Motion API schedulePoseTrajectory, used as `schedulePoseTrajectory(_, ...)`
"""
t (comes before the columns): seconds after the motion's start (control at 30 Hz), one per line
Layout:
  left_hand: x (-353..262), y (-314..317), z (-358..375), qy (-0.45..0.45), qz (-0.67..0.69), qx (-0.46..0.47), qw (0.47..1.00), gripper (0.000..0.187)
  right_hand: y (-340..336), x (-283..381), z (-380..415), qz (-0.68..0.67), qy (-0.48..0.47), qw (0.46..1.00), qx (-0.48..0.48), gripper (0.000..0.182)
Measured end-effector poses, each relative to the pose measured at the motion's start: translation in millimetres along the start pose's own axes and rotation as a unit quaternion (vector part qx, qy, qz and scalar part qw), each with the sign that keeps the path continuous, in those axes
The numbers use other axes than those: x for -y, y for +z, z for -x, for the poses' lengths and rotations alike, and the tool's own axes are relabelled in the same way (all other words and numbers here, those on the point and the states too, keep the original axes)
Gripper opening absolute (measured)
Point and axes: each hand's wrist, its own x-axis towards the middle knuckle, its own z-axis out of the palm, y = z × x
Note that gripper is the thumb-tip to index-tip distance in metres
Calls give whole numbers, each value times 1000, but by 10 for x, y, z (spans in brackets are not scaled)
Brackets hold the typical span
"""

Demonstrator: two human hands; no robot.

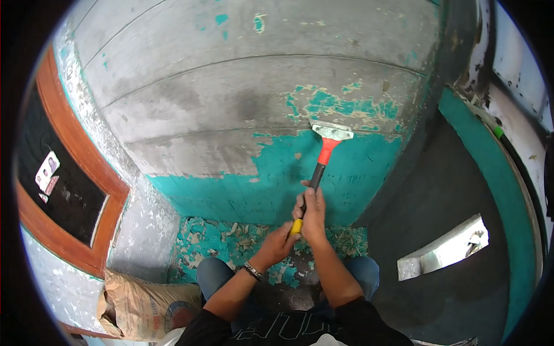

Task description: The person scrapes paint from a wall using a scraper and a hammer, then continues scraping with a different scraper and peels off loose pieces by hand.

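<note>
A long-handled scraper has a wide metal blade, a red neck, a black shaft and a yellow end. Its blade lies against the wall at the upper edge of the teal paint. My right hand is wrapped round the black shaft. Lower down, my left hand grips the handle near the yellow end. Above and left of the blade the wall shows bare grey, with teal patches just above the blade.
Teal paint flakes cover the floor at the wall's foot, near my knees. A paper sack stands at the lower left, below an orange-brown wooden frame. On the right is a dark wall with a bright opening.
</note>
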Motion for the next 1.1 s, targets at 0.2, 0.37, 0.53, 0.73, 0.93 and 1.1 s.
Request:
schedulePoseTrajectory(0.2,11,192,103,-41,117,63,990,27,-149,53,198,125,-10,992,16,35)
schedulePoseTrajectory(0.37,3,90,134,-6,31,266,963,42,-256,264,309,300,-4,954,6,39)
schedulePoseTrajectory(0.53,384,-26,164,17,-91,320,943,47,-387,615,-158,556,-85,826,36,39)
schedulePoseTrajectory(0.73,651,-90,305,-77,-251,287,921,49,-217,774,-427,694,-130,706,52,40)
schedulePoseTrajectory(0.93,484,-257,552,-19,-232,216,948,46,-241,833,-523,727,-184,660,42,37)
schedulePoseTrajectory(1.1,441,-403,544,-31,-217,209,953,44,-161,793,-605,747,-210,630,38,35)
